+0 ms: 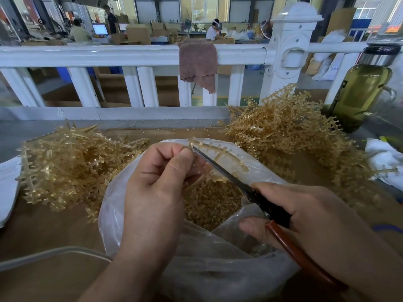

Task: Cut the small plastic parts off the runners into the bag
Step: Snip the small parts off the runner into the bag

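Both hands closed: my left hand point(161, 184) pinches the runner point(220, 155), right hand point(305, 214) grips the scissors point(220, 168); I'd snip flush just beyond my pinch, over the bag point(122, 205) beneath

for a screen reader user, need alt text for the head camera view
The left hand pinches a tan plastic runner over an open plastic bag of cut parts while the right hand holds scissors against it; runner piles lie either side.

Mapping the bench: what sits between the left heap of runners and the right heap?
Head view: the open plastic bag of cut parts, with the left hand holding a runner and the right hand holding scissors over it.
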A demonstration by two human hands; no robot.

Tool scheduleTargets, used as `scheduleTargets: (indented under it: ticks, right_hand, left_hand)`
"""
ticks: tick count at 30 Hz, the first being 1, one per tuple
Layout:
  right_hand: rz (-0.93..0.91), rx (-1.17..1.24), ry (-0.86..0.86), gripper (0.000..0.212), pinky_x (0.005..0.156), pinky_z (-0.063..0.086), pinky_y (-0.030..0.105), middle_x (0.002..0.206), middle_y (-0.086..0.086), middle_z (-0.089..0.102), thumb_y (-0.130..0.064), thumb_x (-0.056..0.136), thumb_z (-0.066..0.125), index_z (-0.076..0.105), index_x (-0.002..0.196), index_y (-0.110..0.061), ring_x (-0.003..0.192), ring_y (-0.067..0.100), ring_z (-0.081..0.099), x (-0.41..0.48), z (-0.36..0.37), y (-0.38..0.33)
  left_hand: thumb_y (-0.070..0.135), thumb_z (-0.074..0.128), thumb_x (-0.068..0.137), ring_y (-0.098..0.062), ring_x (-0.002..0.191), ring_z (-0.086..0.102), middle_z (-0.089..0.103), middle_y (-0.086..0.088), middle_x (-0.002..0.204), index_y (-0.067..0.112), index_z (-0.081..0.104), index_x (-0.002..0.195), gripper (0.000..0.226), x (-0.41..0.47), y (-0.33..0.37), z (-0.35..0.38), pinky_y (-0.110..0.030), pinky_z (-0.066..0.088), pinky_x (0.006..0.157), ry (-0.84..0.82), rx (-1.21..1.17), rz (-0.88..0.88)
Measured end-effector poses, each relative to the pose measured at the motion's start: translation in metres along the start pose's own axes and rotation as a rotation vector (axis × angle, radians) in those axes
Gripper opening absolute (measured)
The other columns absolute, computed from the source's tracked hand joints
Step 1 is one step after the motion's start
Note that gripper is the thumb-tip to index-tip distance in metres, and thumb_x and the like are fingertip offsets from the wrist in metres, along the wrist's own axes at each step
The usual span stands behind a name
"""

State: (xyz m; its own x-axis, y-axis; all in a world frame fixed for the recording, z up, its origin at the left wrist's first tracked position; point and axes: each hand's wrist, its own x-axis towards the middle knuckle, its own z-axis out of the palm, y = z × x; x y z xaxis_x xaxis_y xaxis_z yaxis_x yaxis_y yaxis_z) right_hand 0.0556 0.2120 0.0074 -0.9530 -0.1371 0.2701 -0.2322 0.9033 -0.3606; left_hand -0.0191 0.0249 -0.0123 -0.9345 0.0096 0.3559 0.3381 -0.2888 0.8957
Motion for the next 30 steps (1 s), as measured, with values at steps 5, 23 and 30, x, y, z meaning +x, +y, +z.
scheduleTargets:
  ticks: [5,23,30]
  right_hand:
    - [-0.012,-0.002,0.005,0.056,0.053,0.047,0.023,0.068,-0.021,0.058,-0.083,0.081,0.036,0.063,0.094,-0.035,0.065,0.0,0.058,-0.0012,-0.0004,-0.0005]
    - [0.005,0.028,0.031,0.045,0.05,0.039,0.021,0.058,-0.016,0.049,-0.08,0.08,0.039,0.05,0.076,-0.036,0.058,0.004,0.055,-0.0008,-0.0004,-0.0038]
    - [0.044,0.021,0.011,0.044,0.052,0.038,0.021,0.065,-0.017,0.053,-0.082,0.076,0.037,0.043,0.07,-0.039,0.062,0.007,0.055,-0.0011,-0.0024,-0.0047]
  left_hand:
    - [0.027,0.064,0.085,-0.02,0.081,0.075,0.076,-0.008,0.083,0.03,0.071,0.074,0.013,-0.001,0.0015,0.0013,-0.025,0.058,0.073,-0.004,-0.032,0.019]
    - [0.02,0.063,0.087,-0.018,0.074,0.074,0.075,-0.009,0.076,0.024,0.072,0.076,0.015,-0.0042,0.0014,0.007,-0.025,0.059,0.07,-0.011,-0.036,0.034]
    - [0.017,0.063,0.092,-0.021,0.076,0.075,0.075,-0.009,0.077,0.022,0.072,0.077,0.018,-0.0036,-0.0008,0.0051,-0.024,0.059,0.069,-0.004,-0.005,0.003]
